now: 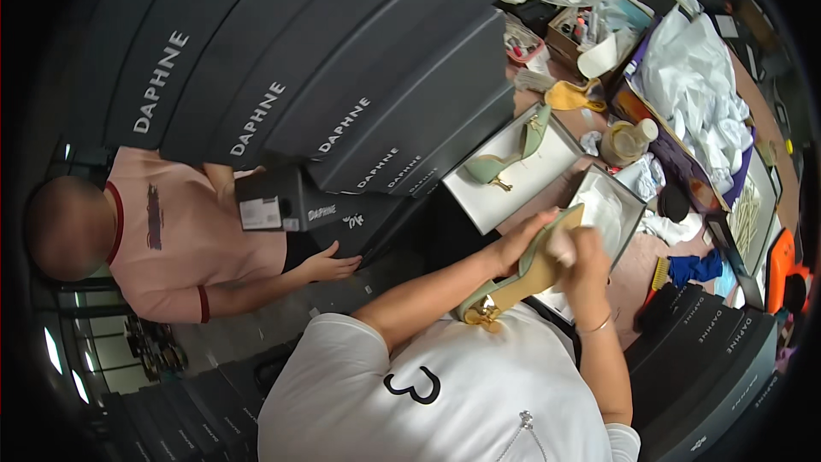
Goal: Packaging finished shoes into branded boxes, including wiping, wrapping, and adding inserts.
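Note:
In front of my chest, my left hand (518,245) grips a green high-heeled shoe (522,284) along its side. Its tan sole faces up, with a gold ornamental heel at the near end. Closed and slightly blurred, my right hand (585,263) presses against the sole near the toe. Something small and pale seems to be between its fingers, but I cannot make it out. A matching green shoe (489,169) lies in an open shoe box (481,208) just beyond. Beside that stands a second open box (634,204) with white tissue paper (601,210) inside.
Dark shoe boxes (342,60) are stacked high at the left, with more (693,368) at the lower right. Another person (184,239) holds a dark box (278,197). On the table are a jar (624,143), yellow cloth (575,96), blue cloth (694,267), brush (657,278) and paper-filled carton (688,85).

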Action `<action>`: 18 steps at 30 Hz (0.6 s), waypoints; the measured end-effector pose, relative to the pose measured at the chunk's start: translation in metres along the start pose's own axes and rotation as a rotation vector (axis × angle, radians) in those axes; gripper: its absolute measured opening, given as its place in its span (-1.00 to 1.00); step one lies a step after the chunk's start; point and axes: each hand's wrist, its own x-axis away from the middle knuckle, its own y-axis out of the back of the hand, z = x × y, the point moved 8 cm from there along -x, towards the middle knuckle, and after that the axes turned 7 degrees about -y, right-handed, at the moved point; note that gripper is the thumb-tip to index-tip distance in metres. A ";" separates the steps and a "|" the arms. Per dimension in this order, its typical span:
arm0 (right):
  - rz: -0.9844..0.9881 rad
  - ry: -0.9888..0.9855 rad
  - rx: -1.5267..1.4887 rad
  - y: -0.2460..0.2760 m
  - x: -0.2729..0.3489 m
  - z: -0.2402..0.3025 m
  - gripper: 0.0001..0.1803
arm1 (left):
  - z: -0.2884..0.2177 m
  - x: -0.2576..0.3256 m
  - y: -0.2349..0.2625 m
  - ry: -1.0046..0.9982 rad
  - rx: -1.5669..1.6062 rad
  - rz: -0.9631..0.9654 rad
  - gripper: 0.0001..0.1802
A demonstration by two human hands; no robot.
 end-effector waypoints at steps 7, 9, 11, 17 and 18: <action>0.009 0.007 0.017 0.006 0.005 -0.010 -0.59 | -0.005 0.001 -0.006 -0.032 -0.045 0.031 -0.48; -0.009 0.014 0.002 0.005 0.004 -0.007 -0.59 | -0.009 0.000 -0.004 -0.088 -0.034 0.017 -0.48; -0.020 0.015 0.001 0.003 0.003 -0.004 -0.59 | -0.011 0.002 -0.002 -0.095 -0.036 0.030 -0.48; 0.003 0.010 0.011 -0.002 0.005 0.004 -0.61 | -0.008 0.006 0.003 -0.111 -0.013 0.030 -0.49; 0.014 0.002 0.001 0.000 0.008 0.009 -0.61 | -0.007 0.007 0.001 -0.104 -0.008 0.040 -0.49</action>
